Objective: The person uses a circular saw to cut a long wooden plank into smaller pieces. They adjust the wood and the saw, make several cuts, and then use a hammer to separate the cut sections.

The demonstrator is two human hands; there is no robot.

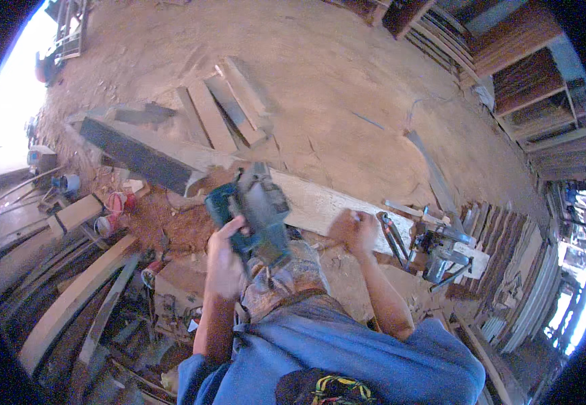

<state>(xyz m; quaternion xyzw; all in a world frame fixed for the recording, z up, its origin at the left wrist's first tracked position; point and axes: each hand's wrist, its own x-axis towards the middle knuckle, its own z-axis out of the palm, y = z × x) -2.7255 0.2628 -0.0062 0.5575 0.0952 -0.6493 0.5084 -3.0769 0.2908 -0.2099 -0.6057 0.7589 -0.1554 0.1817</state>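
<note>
My left hand [224,260] is closed round the dark green handle of a power tool with a boxy grey metal body [262,206]. The tool is held up and tilted in front of my lap, and blur hides its exact kind. My right hand [355,231] is closed in a fist above a pale, worn board [316,206]. Something small and light shows at its fingers, too small to name. Just right of that fist, a pair of pliers or cutters with dark and orange handles [392,236] lies on the board.
Another power tool [445,251] sits at the board's right end. A dark-faced timber beam [137,154] and several planks [218,111] lie on the dirt floor ahead. Stacked boards [509,266] stand at the right. Curved wood lengths [77,297] and a red container [118,202] are at the left.
</note>
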